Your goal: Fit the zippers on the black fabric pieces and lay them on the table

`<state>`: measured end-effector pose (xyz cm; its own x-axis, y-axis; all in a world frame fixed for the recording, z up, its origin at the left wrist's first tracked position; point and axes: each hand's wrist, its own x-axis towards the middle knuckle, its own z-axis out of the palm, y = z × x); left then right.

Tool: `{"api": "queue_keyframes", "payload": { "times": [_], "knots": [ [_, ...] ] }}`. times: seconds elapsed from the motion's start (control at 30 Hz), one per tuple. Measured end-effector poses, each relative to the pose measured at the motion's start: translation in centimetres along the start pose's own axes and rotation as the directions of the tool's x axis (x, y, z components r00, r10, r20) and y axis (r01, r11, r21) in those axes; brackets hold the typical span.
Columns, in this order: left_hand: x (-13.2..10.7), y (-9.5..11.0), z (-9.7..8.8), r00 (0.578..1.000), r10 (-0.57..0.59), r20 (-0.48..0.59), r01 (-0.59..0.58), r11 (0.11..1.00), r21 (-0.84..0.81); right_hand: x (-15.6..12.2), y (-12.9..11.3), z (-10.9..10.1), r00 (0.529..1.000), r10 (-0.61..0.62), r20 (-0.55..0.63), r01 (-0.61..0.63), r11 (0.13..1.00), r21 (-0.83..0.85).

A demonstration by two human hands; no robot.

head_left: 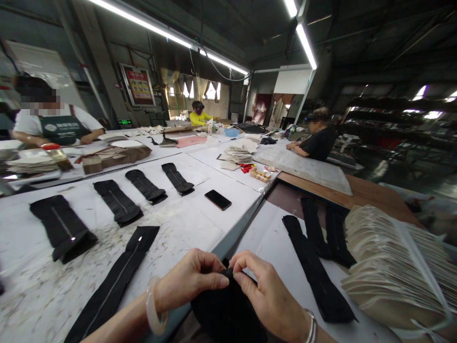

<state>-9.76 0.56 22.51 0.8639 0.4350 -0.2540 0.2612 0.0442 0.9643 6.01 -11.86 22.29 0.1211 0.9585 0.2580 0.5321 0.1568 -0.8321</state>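
At the table's near edge, my left hand (191,281) and my right hand (266,293) meet over a black fabric piece (226,312). Both hands pinch its upper edge between thumb and fingers, with the fingertips almost touching. The piece hangs down below them, and its lower part runs out of view. Left of my left hand lies a long black strip with a zipper (116,278). Beyond it, several shorter black zippered pieces (117,202) are spread in a row. To the right of my right hand rests another long black piece (317,271).
A phone (217,199) lies on the white table (185,224). At right stands a large bundle of beige sheets (389,267), beside more black pieces (337,233). Further back are stacked papers (238,155) and a clear box (260,174). Several people work around the tables.
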Motion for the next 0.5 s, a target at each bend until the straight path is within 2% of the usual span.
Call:
{"api": "queue_keyframes", "payload": {
  "times": [0.1,0.27,0.5],
  "knots": [
    [-0.21,0.36,-0.08,1.0,-0.022,0.005,0.022,0.999,0.036,0.3,-0.37,-0.51,0.992,0.093,0.08,-0.101,0.99,0.098],
    [-0.5,0.63,-0.17,0.999,-0.034,0.037,0.033,0.999,0.032,0.44,-0.07,-0.46,0.976,0.155,0.152,-0.184,0.961,0.205],
    [-0.26,0.6,-0.54,0.996,-0.073,0.053,0.07,0.996,0.047,1.07,0.41,0.29,0.927,0.301,0.223,-0.371,0.818,0.439]
  ]
}}
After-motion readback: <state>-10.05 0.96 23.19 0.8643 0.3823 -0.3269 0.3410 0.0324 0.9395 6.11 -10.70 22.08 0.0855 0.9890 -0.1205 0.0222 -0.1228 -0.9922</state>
